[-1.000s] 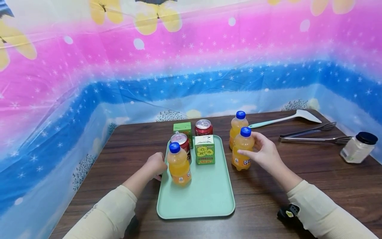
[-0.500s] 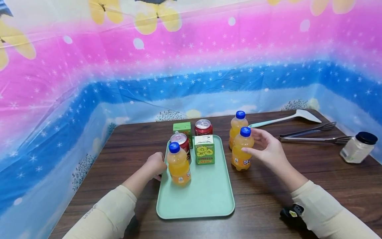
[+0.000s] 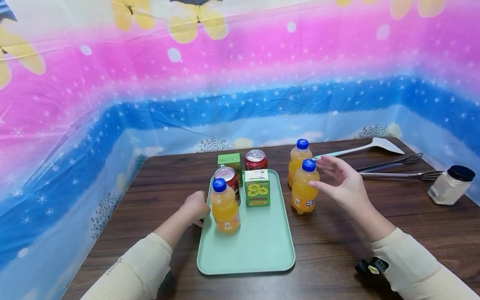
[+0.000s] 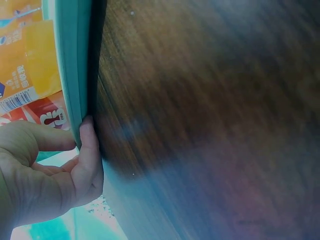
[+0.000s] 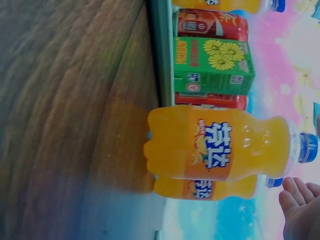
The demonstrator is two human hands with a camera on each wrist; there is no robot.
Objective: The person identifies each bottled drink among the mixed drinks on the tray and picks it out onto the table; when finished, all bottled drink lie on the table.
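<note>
A pale green tray [image 3: 258,250] lies on the table, and my left hand [image 3: 196,206] grips its left rim; the left wrist view shows the rim between thumb and fingers. Just right of the tray stands an orange soda bottle [image 3: 304,191] with a blue cap. My right hand [image 3: 346,183] is spread beside this bottle, fingers apart from it in the right wrist view. A second orange soda bottle [image 3: 298,160] stands right behind it. On the tray are another orange soda bottle [image 3: 226,210], a red can [image 3: 227,175] and a green drink carton [image 3: 257,189].
At the tray's far end stand another green carton [image 3: 229,160] and red can [image 3: 256,158], partly hidden. To the right lie a white spatula [image 3: 386,144], metal tongs [image 3: 397,176] and a black-lidded jar [image 3: 451,186]. A patterned cloth [image 3: 240,100] hangs behind the table.
My right hand has come away from the front soda bottle, moving right with its fingers spreading. The bottle stays standing in place. My left hand has not moved.
</note>
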